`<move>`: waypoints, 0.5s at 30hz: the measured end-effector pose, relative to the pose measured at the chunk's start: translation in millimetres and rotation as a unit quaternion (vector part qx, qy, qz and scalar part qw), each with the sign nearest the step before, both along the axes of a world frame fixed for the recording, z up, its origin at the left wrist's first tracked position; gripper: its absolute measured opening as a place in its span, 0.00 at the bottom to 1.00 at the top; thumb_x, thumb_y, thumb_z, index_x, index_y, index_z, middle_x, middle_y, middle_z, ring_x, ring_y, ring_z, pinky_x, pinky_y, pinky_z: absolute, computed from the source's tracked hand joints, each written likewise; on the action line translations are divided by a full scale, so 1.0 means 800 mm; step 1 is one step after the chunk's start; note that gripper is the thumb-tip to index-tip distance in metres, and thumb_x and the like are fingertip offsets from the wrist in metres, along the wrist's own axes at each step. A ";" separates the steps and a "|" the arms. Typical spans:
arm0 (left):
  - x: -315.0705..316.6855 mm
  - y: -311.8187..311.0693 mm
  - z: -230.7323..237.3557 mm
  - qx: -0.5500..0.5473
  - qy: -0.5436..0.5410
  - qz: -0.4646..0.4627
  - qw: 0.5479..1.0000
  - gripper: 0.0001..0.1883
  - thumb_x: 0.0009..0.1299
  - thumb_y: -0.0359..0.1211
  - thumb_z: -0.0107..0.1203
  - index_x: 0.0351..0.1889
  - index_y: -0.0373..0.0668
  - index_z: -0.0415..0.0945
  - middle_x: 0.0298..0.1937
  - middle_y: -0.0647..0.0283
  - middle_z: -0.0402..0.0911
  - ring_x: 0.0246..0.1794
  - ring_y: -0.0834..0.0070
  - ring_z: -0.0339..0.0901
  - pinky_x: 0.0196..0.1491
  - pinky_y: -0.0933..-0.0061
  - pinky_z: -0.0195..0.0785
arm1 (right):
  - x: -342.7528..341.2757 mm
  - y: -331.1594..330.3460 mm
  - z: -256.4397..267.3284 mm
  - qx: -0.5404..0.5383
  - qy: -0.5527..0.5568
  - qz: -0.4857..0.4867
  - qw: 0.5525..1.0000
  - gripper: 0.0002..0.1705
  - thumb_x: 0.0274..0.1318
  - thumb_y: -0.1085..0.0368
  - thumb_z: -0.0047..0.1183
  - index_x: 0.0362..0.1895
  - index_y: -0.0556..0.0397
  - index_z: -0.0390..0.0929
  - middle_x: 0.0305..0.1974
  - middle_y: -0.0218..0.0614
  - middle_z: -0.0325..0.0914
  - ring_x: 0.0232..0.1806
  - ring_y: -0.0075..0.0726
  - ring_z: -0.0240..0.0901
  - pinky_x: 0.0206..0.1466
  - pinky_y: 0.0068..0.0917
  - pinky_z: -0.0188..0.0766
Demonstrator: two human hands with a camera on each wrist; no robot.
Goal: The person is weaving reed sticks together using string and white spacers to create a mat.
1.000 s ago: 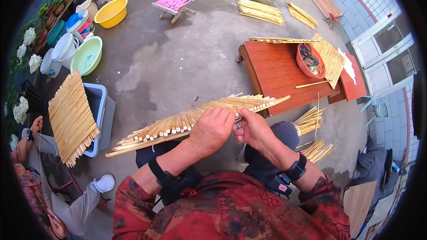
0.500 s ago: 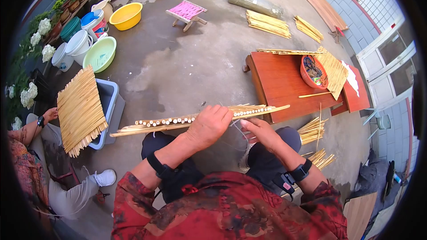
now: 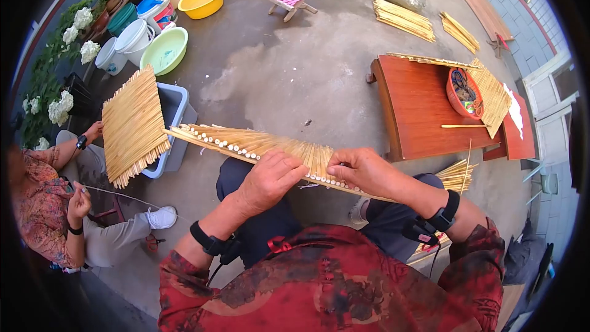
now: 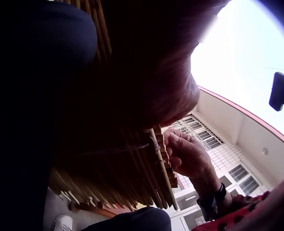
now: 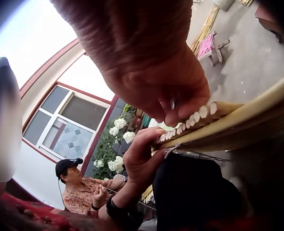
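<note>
A mat of straw-coloured stalks (image 3: 246, 139), bound side by side along a long edge rod, lies across the person's lap. Pale cut ends line its near edge. The left hand (image 3: 270, 178) grips this edge near the middle; in the right wrist view its thumb is under the rod and its fingers are over the stalk ends. To its right, the right hand (image 3: 362, 169) bends over the edge, curled fingertips pinching at the stalks. A silver ring (image 5: 173, 104) is on one of its fingers. White thread (image 5: 170, 150) shows at the rod beside the left thumb.
A second person (image 3: 49, 197) sits at left, holding a cord (image 3: 126, 194). Near them another stalk mat (image 3: 135, 126) leans on a grey-blue tub (image 3: 178, 126). The red-brown table (image 3: 418, 107) at right carries an orange basket (image 3: 456, 95). Stalk bundles (image 3: 402, 18) lie beyond.
The mat has tilted, its left end rising and its right end dropping. The right hand has come from below the edge to above it. The second person's hand with the cord has come into view.
</note>
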State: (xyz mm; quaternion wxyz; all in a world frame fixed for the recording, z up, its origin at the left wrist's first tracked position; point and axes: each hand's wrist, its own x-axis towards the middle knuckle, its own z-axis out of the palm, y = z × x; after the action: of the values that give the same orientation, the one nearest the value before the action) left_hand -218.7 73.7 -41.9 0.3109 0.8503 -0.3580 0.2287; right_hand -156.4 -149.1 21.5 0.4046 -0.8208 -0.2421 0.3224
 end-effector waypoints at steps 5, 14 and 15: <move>-0.013 0.001 0.000 -0.014 -0.006 0.027 1.000 0.16 0.53 0.24 0.63 0.40 0.39 0.73 0.37 0.60 0.75 0.37 0.64 0.75 0.49 0.61 0.68 | 0.017 0.028 -0.008 -0.051 0.089 0.074 0.992 0.10 0.64 0.64 0.50 0.35 0.59 0.76 0.21 0.29 0.71 0.21 0.19 0.68 0.25 0.23 0.67; -0.015 0.008 -0.009 -0.040 -0.001 0.015 0.999 0.14 0.55 0.28 0.58 0.41 0.40 0.76 0.39 0.63 0.74 0.39 0.69 0.75 0.50 0.64 0.68 | 0.014 0.037 -0.034 0.026 0.081 0.053 0.995 0.09 0.65 0.64 0.49 0.34 0.58 0.75 0.23 0.28 0.72 0.22 0.19 0.68 0.27 0.20 0.66; -0.014 0.008 -0.006 -0.035 -0.010 0.011 0.999 0.14 0.54 0.28 0.58 0.41 0.40 0.76 0.40 0.64 0.74 0.39 0.69 0.75 0.49 0.66 0.67 | 0.013 0.037 -0.034 0.025 0.086 0.052 0.995 0.09 0.65 0.64 0.49 0.34 0.58 0.75 0.23 0.28 0.72 0.22 0.19 0.68 0.27 0.20 0.66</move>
State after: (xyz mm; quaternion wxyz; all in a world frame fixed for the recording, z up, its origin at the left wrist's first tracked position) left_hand -230.0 80.0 -46.4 0.3339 0.8404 -0.3439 0.2530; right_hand -145.6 -119.7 -5.9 0.4268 -0.7662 -0.2565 0.4061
